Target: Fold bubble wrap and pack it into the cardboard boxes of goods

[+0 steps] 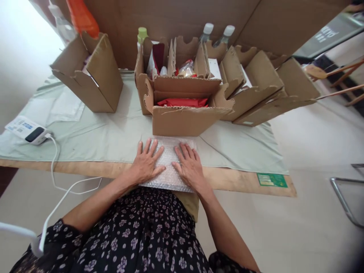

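Note:
A sheet or pouch of clear bubble wrap lies at the table's front edge, its near end reaching over the edge. My left hand rests flat on its left side, fingers spread. On the right side my right hand lies palm down, fingers stretched out and a little apart. Neither hand grips anything. Just beyond the fingertips stands a cardboard box with a red package inside. Whatever is under my palms is hidden.
Several open cardboard boxes stand in a row behind, holding packets. Another box is at left, with an orange bottle behind it. A power bank with a white cable lies left. Clear plastic bags lie nearby.

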